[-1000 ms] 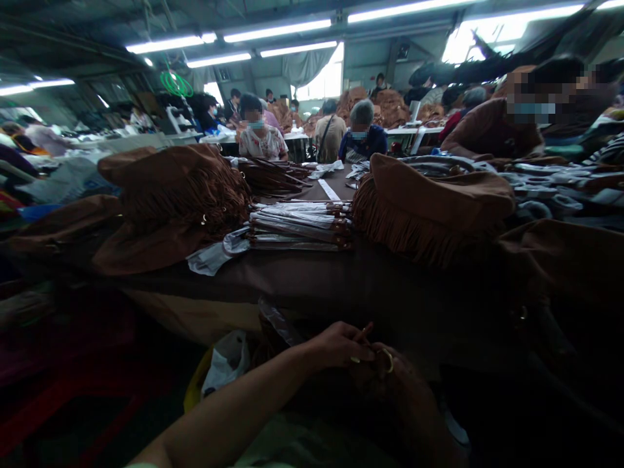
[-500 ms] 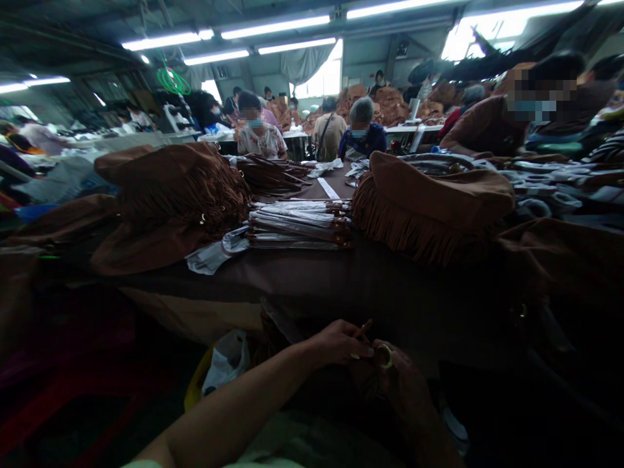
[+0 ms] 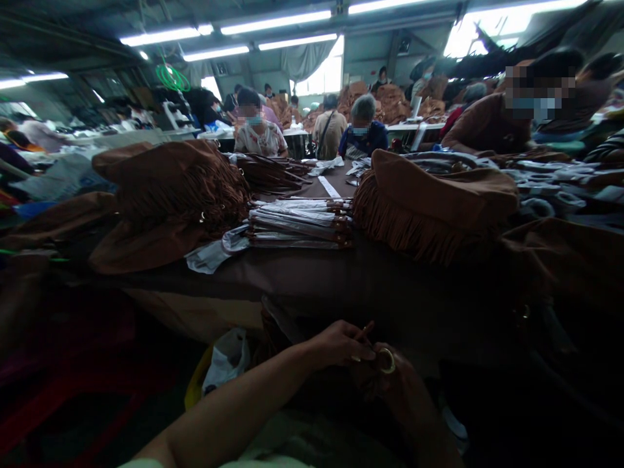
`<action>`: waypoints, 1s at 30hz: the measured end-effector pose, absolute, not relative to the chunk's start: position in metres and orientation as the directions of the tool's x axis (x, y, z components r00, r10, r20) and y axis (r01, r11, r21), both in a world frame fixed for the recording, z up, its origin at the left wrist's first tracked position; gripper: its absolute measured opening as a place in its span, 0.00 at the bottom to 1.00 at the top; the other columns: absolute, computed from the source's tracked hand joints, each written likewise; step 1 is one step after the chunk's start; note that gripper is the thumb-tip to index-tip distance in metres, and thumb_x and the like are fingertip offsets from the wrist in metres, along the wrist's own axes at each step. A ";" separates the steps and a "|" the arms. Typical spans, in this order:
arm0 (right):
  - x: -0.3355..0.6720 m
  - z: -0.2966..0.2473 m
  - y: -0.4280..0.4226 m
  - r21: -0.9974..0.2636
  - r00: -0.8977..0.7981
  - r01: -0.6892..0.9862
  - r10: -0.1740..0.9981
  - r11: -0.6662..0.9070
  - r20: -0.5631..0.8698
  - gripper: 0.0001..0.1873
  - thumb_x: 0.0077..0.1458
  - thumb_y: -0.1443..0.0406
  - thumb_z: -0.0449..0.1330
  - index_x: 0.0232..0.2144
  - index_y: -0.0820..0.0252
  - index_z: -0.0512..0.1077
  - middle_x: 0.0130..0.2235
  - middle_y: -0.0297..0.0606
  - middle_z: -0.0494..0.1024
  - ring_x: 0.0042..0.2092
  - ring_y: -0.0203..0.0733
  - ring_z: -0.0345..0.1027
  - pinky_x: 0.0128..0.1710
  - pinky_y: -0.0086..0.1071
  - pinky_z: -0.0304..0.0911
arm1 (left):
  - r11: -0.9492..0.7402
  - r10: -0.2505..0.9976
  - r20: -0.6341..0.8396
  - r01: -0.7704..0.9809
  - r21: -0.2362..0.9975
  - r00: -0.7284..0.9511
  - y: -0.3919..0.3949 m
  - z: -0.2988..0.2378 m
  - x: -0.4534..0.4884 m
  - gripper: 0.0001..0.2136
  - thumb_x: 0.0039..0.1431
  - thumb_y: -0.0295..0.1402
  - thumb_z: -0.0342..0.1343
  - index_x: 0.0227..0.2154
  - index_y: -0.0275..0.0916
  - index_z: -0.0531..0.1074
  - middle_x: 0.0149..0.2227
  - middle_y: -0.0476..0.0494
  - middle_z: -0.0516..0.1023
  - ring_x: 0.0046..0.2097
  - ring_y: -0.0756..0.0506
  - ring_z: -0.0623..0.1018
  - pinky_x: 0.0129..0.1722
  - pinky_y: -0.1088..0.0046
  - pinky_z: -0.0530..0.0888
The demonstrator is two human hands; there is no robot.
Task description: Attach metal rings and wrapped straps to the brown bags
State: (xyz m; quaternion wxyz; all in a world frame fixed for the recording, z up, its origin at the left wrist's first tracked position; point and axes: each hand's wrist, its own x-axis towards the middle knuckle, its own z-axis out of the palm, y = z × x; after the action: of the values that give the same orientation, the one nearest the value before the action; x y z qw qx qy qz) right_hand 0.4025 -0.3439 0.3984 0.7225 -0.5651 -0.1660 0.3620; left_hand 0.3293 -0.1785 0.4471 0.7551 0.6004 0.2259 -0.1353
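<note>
Low in the view, in front of the table edge, my two hands meet over dark brown material. Closed fingers of my left hand (image 3: pixel 341 344) pinch a narrow brown strap (image 3: pixel 365 330), whose end sticks up past the knuckles. My right hand (image 3: pixel 400 377) is closed around a gold-coloured metal ring (image 3: pixel 387 361), right beside the left fingertips. Brown material hangs below the hands, but deep shadow hides its shape. Whether the strap passes through the ring cannot be made out.
Fringed brown bags lie stacked on the dark table (image 3: pixel 302 270), a left pile (image 3: pixel 170 188) and a right pile (image 3: pixel 439 195). Between them is a bundle of wrapped straps (image 3: pixel 299 224). A white plastic bag (image 3: pixel 227 361) sits below the edge. Several masked co-workers sit across.
The ring and my right hand have shifted very slightly, and the ring faces the camera a little more. My left hand keeps its pinch on the strap.
</note>
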 end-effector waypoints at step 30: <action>0.423 0.409 -0.336 -0.869 0.660 0.491 0.680 -0.070 0.318 0.15 0.54 0.56 0.58 0.42 0.54 0.73 0.45 0.38 0.76 0.46 0.45 0.71 0.43 0.31 0.69 | 0.417 0.081 -0.488 0.415 0.808 0.869 -0.164 0.447 0.328 0.16 0.34 0.38 0.67 0.26 0.33 0.73 0.20 0.53 0.66 0.20 0.55 0.63 0.19 0.79 0.55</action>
State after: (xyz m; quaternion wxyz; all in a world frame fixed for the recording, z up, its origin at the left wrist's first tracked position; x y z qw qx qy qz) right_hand 0.4234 -0.3357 0.4090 0.5502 -0.7262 -0.4031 0.0863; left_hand 0.3282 -0.1644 0.4474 0.8086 0.5298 0.2340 -0.1035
